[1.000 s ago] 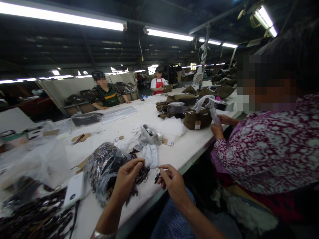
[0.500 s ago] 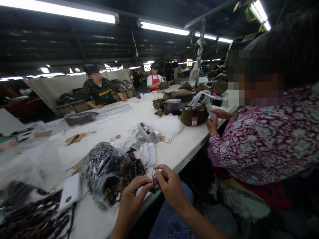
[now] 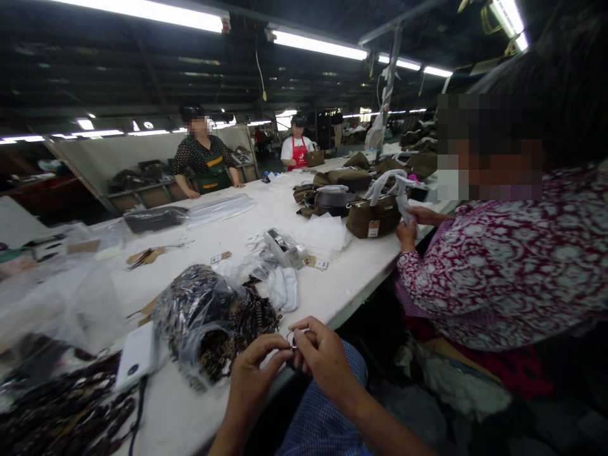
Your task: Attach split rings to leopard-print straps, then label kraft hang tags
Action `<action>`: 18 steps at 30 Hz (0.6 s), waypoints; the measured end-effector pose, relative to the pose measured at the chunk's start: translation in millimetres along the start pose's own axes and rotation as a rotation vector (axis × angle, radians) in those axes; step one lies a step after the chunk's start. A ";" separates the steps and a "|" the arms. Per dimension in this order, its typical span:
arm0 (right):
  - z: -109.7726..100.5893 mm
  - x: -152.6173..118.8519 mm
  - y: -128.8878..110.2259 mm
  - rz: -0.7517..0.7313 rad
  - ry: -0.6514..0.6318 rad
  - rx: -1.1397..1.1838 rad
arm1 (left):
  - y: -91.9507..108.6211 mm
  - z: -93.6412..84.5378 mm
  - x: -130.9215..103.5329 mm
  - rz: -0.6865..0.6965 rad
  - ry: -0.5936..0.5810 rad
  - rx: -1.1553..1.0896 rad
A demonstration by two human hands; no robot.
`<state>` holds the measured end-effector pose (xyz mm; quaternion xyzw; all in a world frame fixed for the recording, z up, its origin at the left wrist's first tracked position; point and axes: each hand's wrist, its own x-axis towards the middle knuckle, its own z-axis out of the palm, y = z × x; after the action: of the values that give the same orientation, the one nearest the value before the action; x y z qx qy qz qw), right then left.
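Above the table's near edge my left hand point(image 3: 256, 367) and my right hand point(image 3: 325, 354) meet, both closed in a pinch. Between their fingertips is a small metal ring point(image 3: 289, 337) with a dark piece attached, mostly covered by the fingers. Its exact kind is too small to make out. Just beyond my left hand lies a clear plastic bag point(image 3: 190, 307) full of dark brown and gold braided or chain-like pieces, its mouth turned toward me. More such pieces point(image 3: 259, 310) spill out at its right side.
A white device like a power bank point(image 3: 136, 356) with a black cable lies at left, near a heap of dark straps point(image 3: 66, 405). A tape dispenser point(image 3: 284, 248) and tags point(image 3: 317, 262) sit farther back. At right a co-worker in a patterned sleeve point(image 3: 427, 278) handles a brown handbag point(image 3: 373, 217).
My fingers have shifted slightly around the small metal ring, and the dark piece hanging below it is now more hidden. The co-worker across the table stands more upright.
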<state>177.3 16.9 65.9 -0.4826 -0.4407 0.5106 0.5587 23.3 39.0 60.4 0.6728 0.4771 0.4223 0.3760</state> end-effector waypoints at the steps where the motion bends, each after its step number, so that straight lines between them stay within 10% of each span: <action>1: -0.9 -0.4 0.6 -0.004 -0.014 -0.013 | -0.9 0.4 -0.4 -0.030 0.000 -0.027; 18: 8.2 -25.8 25.5 -0.270 0.003 -0.374 | 12.0 7.4 -24.3 -0.349 0.157 -0.312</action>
<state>163.2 -7.7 41.9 -0.5151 -0.5875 0.3398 0.5234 29.5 11.8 63.6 0.4792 0.5429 0.4707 0.5041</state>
